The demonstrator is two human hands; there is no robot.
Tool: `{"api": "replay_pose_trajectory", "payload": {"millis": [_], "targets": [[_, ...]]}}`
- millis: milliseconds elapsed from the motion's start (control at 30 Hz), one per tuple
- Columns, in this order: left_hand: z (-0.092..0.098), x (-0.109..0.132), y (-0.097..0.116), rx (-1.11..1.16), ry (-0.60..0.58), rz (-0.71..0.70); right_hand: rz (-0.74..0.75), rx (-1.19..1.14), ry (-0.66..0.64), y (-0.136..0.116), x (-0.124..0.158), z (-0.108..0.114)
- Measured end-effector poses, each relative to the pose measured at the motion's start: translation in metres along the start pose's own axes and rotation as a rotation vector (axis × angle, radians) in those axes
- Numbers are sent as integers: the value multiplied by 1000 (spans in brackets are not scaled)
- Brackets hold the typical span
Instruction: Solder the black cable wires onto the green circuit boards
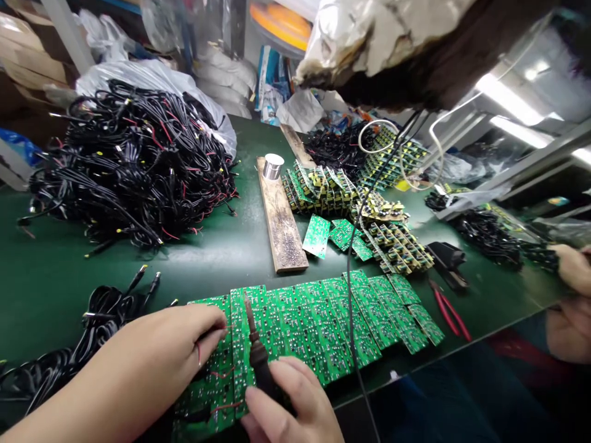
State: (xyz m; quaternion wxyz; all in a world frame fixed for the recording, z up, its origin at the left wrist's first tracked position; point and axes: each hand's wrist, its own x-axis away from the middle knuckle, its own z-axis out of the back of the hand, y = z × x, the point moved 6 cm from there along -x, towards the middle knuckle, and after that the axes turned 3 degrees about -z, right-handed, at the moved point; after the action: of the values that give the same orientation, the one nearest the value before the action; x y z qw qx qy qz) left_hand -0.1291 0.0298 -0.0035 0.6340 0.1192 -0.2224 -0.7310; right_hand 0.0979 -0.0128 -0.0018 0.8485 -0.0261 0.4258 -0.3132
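A row of green circuit boards (300, 326) lies solder side up along the near part of the table. Over the left end of the row, my left hand (184, 338) pinches a thin red wire (199, 352) close to the board surface. My right hand (290, 400) is closed around the dark handle of a soldering iron (259, 357), whose tip points up and away above the boards, to the right of my left fingers. More red wires (226, 406) rest on the leftmost boards. Black cables (106, 314) with plugs lie beside my left forearm.
A big pile of black cables (148, 160) fills the back left. Behind the row are a scorched wooden plank (282, 227) with a solder roll (273, 166), stacked boards (327, 187) and red-handled pliers (450, 311). A black cord (351, 295) hangs across. Another person's hand (575, 267) is at right.
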Motion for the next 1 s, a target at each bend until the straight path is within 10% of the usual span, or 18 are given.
{"api": "replay_pose_trajectory", "payload": {"millis": [267,467,1000], "targets": [[4,7,-6,98,34,-49,-198,-232,-164,17,-27,10],[1,12,-10,126,27,-94,-253,-495,-172,20,-71,-27],[0,7,-17,291,-24,-21,-364,-559,-173,21,-63,-43]]}}
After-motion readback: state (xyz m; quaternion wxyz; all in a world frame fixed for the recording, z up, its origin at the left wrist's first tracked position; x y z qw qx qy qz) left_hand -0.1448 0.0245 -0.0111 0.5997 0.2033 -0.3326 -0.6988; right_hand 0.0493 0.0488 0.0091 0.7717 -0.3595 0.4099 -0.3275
